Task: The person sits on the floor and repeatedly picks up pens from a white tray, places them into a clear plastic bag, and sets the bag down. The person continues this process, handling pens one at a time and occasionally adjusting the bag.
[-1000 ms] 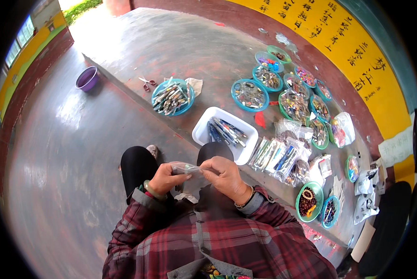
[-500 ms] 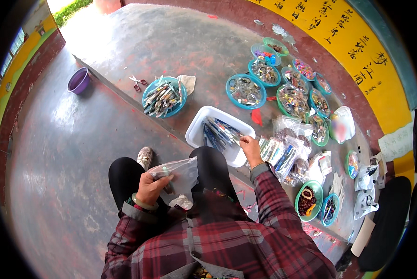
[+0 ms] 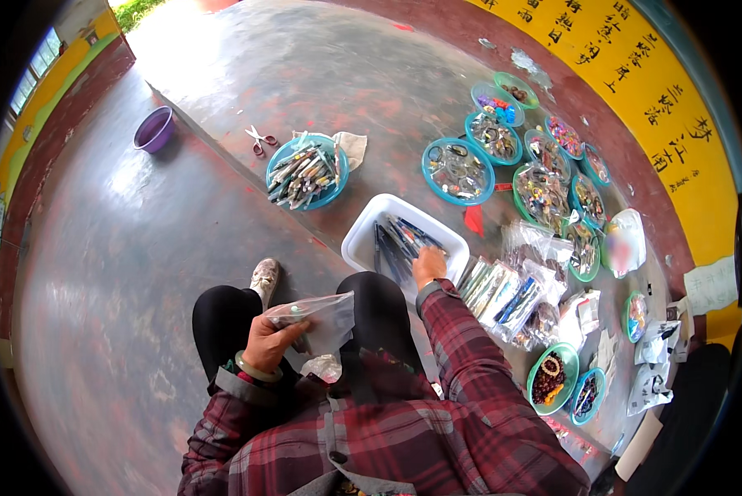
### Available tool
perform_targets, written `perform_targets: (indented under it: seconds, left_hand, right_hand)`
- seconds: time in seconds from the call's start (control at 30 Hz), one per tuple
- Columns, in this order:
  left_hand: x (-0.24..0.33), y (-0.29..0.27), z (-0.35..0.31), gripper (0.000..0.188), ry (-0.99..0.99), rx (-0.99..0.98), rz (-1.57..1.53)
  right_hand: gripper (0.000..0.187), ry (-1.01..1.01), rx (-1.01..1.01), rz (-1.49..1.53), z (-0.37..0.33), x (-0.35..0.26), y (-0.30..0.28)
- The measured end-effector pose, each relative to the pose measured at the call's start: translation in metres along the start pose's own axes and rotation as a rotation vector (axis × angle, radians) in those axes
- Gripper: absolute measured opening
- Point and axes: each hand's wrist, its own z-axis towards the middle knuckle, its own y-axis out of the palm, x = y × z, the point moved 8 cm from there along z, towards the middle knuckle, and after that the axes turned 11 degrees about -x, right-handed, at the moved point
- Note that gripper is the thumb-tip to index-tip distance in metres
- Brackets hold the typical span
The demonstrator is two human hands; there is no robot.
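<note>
My left hand [image 3: 265, 343] is closed round the edge of a clear plastic bag [image 3: 331, 318], held over my lap between the knees. Something slim shows through the bag near my fingers, too faint to name. My right hand [image 3: 429, 266] reaches into a white plastic tub [image 3: 362, 217] just beyond my right knee. Dark and silver pens [image 3: 397, 244] lie in a loose pile there. The right fingers are curled down at the pens' near right end; their tips are hidden, so what they grip cannot be made out.
A blue basket of pens [image 3: 305, 174], scissors [image 3: 261, 140] and a purple bowl [image 3: 154, 131] stand ahead to the left. Several baskets of trinkets [image 3: 458, 171] line the right. Bagged pens [image 3: 499, 289] lie beside the tub, with a basket of beads [image 3: 552, 379] nearer.
My right hand has moved from the tub's right rim inward, down onto the pens. My left hand still holds the bag over my lap. The whole view has shifted slightly.
</note>
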Motion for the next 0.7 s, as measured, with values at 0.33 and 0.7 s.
perform_targets:
  seconds: [0.33,0.7]
  left_hand:
    - [0.003,0.005,-0.001,0.024,-0.061,-0.023,-0.011]
    - [-0.004,0.017,0.001,0.026,0.026,-0.143,0.057]
  right_hand:
    - [0.023,0.004,0.039,0.522,-0.022,0.021,-0.024]
    - [0.013,-0.166,0.217,1.582,-0.123,0.012,-0.175]
